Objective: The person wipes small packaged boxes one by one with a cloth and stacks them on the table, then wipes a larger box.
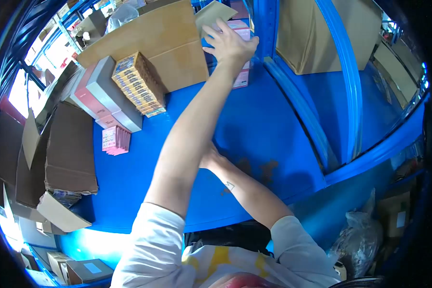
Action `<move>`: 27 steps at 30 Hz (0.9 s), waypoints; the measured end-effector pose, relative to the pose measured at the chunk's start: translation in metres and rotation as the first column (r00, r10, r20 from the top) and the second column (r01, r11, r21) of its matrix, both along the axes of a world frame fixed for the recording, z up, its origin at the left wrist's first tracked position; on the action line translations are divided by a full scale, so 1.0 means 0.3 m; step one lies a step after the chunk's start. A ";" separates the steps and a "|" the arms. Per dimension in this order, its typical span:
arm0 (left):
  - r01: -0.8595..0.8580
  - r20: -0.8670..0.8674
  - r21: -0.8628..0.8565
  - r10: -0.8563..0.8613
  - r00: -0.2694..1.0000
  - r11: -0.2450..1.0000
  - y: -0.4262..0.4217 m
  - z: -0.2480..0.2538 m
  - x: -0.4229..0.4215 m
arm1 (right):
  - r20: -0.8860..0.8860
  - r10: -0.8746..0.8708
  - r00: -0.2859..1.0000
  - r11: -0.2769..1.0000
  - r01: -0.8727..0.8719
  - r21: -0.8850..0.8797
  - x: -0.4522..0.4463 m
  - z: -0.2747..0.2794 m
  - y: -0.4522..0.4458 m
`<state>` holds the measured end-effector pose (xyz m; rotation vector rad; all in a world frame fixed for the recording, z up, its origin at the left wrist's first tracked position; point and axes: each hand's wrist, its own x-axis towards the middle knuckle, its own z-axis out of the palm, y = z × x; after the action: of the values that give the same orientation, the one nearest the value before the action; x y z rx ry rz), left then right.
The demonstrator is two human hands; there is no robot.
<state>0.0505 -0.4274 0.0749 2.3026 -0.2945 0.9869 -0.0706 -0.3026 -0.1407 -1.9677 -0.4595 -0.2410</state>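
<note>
My left hand reaches to the far side of the blue shelf, its fingers spread and nothing seen in them. Right by it are a stack of pink boxes and a raised cardboard flap; whether the fingertips touch either, I cannot tell. My right hand is low over the shelf, behind my left forearm, so its fingers are hidden. To the left stand a tall stack of yellow patterned boxes and a small pile of pink packets.
Grey and pink boxes lean beside a large cardboard sheet. An open brown carton sits at the left edge. A blue metal upright and rail border the shelf on the right, with a big carton beyond.
</note>
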 end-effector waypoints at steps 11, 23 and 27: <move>0.158 -0.257 -0.062 -0.169 0.952 0.985 -0.014 -0.016 0.057 | -0.415 0.376 0.829 0.746 -0.005 0.666 -0.066 0.034 -0.013; 0.206 -0.273 0.169 -0.154 0.949 0.964 0.014 0.017 0.081 | 0.310 -0.091 0.947 0.995 0.098 -0.006 -0.070 0.086 -0.038; 0.181 -0.165 0.385 -0.125 0.978 0.905 0.095 0.045 0.140 | 0.349 -0.020 0.937 0.982 0.083 -0.169 -0.016 0.046 -0.019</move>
<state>0.0924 -0.3990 0.0885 2.6479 -0.6631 0.7358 -0.0755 -0.3085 -0.1271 -2.1247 -0.6768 -0.6045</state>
